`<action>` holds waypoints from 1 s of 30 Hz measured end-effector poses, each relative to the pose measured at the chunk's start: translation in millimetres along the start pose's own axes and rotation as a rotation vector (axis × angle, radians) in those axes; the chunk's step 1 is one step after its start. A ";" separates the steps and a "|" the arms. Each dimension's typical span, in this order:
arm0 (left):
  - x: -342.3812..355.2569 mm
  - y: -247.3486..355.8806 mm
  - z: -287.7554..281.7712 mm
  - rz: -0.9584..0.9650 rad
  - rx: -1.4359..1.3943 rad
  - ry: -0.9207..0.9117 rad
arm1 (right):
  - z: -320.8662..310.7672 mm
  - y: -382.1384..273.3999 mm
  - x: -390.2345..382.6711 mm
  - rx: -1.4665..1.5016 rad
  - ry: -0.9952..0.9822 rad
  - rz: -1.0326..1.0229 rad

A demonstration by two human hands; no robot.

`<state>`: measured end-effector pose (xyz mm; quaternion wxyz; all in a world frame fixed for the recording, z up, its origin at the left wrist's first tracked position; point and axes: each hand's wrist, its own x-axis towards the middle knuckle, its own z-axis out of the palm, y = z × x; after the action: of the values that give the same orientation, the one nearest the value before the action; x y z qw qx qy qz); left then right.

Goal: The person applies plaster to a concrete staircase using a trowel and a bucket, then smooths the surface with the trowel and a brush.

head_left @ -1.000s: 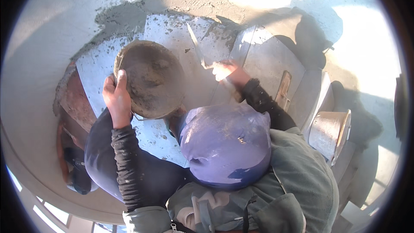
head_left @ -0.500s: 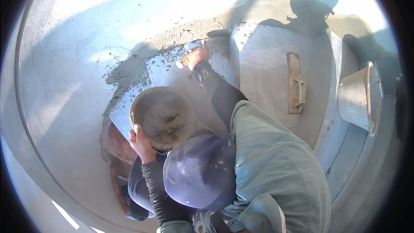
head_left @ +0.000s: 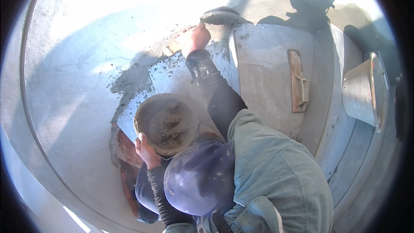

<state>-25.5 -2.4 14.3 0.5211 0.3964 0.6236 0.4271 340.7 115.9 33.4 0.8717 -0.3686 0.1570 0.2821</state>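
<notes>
My left hand (head_left: 147, 152) is closed on the rim of a round bucket (head_left: 139, 116), held tilted by my knees. Grey wet mortar (head_left: 172, 118) lies inside it, its surface dug into lumps. Stretched out ahead, my right hand (head_left: 196, 39) grips a trowel by its wooden handle (head_left: 172, 48). The trowel's blade (head_left: 220, 16) reaches beyond the fist against the sunlit wall, above a step's edge; mortar appears to be on it. Below the right hand, mortar specks dot the pale step face (head_left: 166, 73). A rough band of fresh mortar (head_left: 133, 75) runs along the wall beside the steps.
A float with a handle (head_left: 297, 82) lies on the step to the right. Farther right, another bucket (head_left: 360, 90) lies tipped on its side. Reddish bare masonry (head_left: 128, 150) shows at the lower left. My shadow (head_left: 312, 0) falls on the wall.
My right hand has moved up and away toward the wall, and the trowel blade now shows beyond it. The left hand still holds the bucket, which sits slightly lower in view.
</notes>
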 end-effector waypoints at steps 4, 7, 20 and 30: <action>-4.6 -1.3 1.1 -0.005 -0.006 0.002 | 11.0 -25.3 -26.5 0.039 0.004 0.006; 3.9 -1.1 -8.8 0.024 -0.007 0.028 | -17.9 -18.3 -57.8 -0.159 -0.108 0.104; 2.9 -1.5 -4.2 0.044 0.004 0.024 | -100.4 41.0 18.3 0.156 -0.047 0.278; 8.5 -7.9 -5.8 0.018 0.002 -0.003 | -19.0 -15.3 -4.5 -0.039 -0.065 0.035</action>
<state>-32.9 2.4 4.7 0.5178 0.4029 0.6198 0.4305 345.2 91.7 31.1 0.8639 -0.3734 0.1297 0.3121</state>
